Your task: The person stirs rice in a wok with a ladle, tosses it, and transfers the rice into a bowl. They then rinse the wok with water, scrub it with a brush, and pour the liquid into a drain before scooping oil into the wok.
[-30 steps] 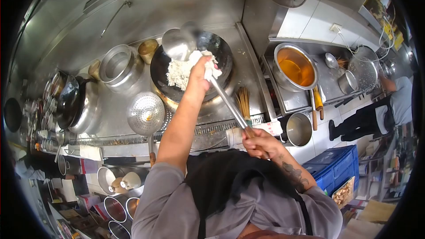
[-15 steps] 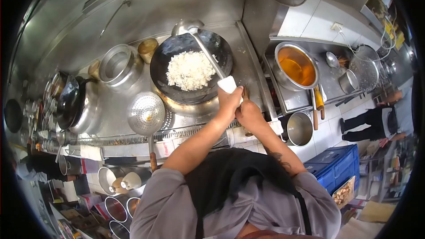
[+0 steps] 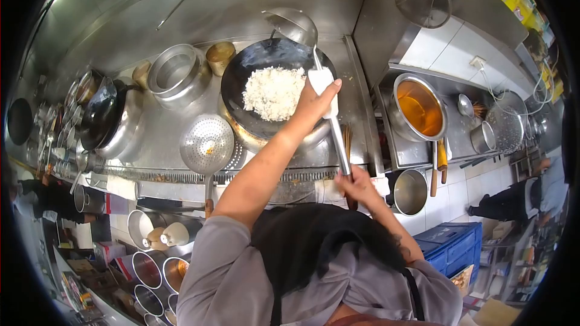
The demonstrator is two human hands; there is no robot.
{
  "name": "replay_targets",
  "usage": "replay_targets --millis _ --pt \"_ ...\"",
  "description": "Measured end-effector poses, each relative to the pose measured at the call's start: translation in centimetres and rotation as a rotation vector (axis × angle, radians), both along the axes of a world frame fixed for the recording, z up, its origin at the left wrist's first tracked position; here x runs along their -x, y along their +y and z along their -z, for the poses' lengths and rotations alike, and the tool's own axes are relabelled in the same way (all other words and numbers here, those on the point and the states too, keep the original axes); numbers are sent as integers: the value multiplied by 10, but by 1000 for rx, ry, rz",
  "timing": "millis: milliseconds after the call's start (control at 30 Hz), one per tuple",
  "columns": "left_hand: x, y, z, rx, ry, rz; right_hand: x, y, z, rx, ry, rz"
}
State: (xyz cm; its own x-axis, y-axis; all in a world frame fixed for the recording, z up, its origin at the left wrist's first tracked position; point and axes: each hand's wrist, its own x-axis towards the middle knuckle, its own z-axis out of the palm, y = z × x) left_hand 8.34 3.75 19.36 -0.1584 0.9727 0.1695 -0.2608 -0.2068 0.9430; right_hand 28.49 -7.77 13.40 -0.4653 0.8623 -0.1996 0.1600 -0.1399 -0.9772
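My left hand (image 3: 315,104) is closed around a folded white cloth (image 3: 321,84) wrapped on the shaft of a long metal ladle (image 3: 339,145). The ladle's bowl hangs over the back right rim of a black wok (image 3: 238,72). White rice (image 3: 272,92) lies heaped in the wok, below and left of that bowl. At the lower end of the shaft, my right hand (image 3: 360,186) is closed on the ladle's handle. Beside the shaft stands a bamboo brush (image 3: 347,139), partly hidden by the ladle and my right hand.
A perforated skimmer (image 3: 206,145) rests left of the wok. Nested metal pots (image 3: 174,74) stand behind it. To the right are a pot of orange liquid (image 3: 418,107) and an empty-looking pot (image 3: 411,192). A wire strainer (image 3: 423,0) hangs above. Another person (image 3: 524,196) is at far right.
The ladle's bowl has lifted and swung right. My left hand has moved up with the cloth, and my right hand has dropped toward the handle's end. The camera view has shifted slightly.
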Motion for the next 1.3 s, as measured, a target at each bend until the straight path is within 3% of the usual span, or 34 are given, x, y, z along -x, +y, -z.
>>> replay_targets --millis 33,100,200,367,400,467,500,567,600,667,800,867,1000,1133,1300 --pt "4 -5 7 32 104 69 2 14 -9 25 -100 53" --pt "-3 -29 25 81 -11 -36 0 36 -12 -166 -127 92" --pt "14 -64 74 292 -284 -76 4 38 -45 -152 -90 43" --pt "49 -119 166 592 -601 -163 9 56 -75 463 443 -82" --pt "59 -126 175 660 -544 -132 12 67 -64 462 442 -84" --pt "64 -125 166 690 -593 -161 20 97 -12 791 607 -82" --pt "67 -124 163 721 -640 -190 28 107 10 791 602 -88" --pt "79 -113 174 615 -638 -94 51 119 41 458 -129 18" --pt "82 -101 171 665 -651 -99 59 122 39 448 -130 6" --pt "86 -84 165 725 -691 -100 70 120 35 61 -274 -111" --pt "78 -59 163 750 -728 -143 88 121 24 46 -158 -78" --pt "78 -58 161 774 -756 -154 87 143 57 -129 -254 -84" --pt "95 -63 171 651 -751 -129 76 152 37 -155 -372 -41" --pt "98 -52 184 720 -836 -109 69 179 38 -235 -414 117" --pt "100 -45 174 783 -843 -56 117 180 69 20 -252 68"
